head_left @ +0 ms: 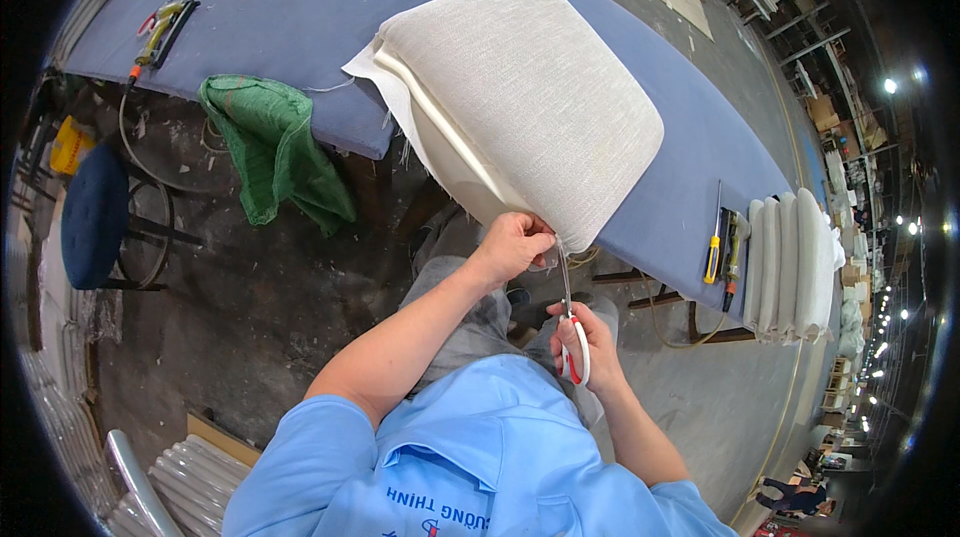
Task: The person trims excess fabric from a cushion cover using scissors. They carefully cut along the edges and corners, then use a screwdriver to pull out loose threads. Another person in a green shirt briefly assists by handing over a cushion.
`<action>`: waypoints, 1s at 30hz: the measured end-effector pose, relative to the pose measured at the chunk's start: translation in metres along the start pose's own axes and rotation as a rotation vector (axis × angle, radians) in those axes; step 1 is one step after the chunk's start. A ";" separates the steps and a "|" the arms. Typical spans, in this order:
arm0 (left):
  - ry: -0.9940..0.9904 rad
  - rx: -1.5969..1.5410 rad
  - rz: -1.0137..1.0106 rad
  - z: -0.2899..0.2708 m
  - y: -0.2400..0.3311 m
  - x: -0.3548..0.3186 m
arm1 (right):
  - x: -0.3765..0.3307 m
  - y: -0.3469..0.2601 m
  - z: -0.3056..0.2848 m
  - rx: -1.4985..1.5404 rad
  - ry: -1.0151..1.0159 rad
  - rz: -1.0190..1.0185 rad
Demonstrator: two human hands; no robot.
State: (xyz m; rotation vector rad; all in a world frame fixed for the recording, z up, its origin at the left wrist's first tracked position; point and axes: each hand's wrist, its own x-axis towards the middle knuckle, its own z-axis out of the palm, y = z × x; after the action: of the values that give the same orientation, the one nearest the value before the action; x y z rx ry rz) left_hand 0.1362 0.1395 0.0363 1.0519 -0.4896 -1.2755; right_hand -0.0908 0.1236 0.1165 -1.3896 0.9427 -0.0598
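A light grey upholstered seat cushion (525, 102) lies tilted on the blue padded table, its loose fabric edge hanging over the near side. My left hand (515, 247) pinches the fabric at the cushion's near corner, fingers closed. In my right hand (592, 342) are scissors (574, 355) with red and white handles, gripped by the loops. Their blades point up to the same corner, just beside my left fingertips. Whether the blades are parted or closed on the fabric is hard to make out.
The blue table (690, 137) bends around me. At right lie a yellow screwdriver (713, 259), a staple gun (733, 257) and several stacked grey cushions (790, 262). A green sack (270, 142) hangs off the left edge, near another staple gun (163, 35). A blue stool (95, 219) stands at left.
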 end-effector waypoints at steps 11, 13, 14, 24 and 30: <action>0.006 -0.019 0.005 0.002 0.006 0.000 | 0.007 0.004 0.009 0.012 0.040 -0.041; -0.004 -0.026 -0.017 0.003 0.006 0.000 | 0.007 0.006 0.012 0.019 0.052 -0.056; -0.004 -0.022 -0.014 0.001 0.006 0.000 | 0.008 0.006 0.015 0.031 0.057 -0.066; -0.057 -0.029 -0.033 -0.002 0.007 0.003 | 0.007 0.009 0.012 0.015 0.067 -0.075; -0.064 -0.042 -0.044 -0.004 0.006 0.003 | 0.010 0.005 0.010 0.040 0.064 -0.067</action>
State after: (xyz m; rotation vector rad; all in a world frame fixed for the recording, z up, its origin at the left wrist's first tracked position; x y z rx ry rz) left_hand 0.1432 0.1381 0.0391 0.9939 -0.4875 -1.3563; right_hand -0.0804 0.1274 0.1056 -1.3890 0.9433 -0.1737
